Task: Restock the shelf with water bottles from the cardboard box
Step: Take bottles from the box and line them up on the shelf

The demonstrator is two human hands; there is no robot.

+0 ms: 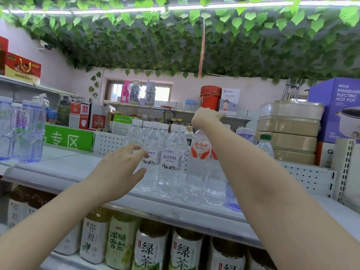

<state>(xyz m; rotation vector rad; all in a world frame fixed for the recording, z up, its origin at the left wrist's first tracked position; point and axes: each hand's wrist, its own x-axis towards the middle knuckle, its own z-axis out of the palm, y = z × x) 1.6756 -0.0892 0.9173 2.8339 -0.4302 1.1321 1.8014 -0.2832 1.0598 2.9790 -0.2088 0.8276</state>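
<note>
Plenty of white shelf (64, 168) is bare on the left, so I'd guess roughly midway. A cluster of water bottles (171, 152) already stands mid-shelf. Right hand (204, 116) grips the red-label bottle (200, 151) by its cap at the cluster's right edge. Left hand (116, 172) is open, fingers spread, just by the near-left bottle. Cardboard box isn't in view.

On my feed I see only the wearer's two arms, the left forearm (48, 217) and right forearm (272, 178) both bare from the frame's lower edge to slim wrists, ending in a bare left hand (118, 172) and bare right hand (204, 115).
</note>
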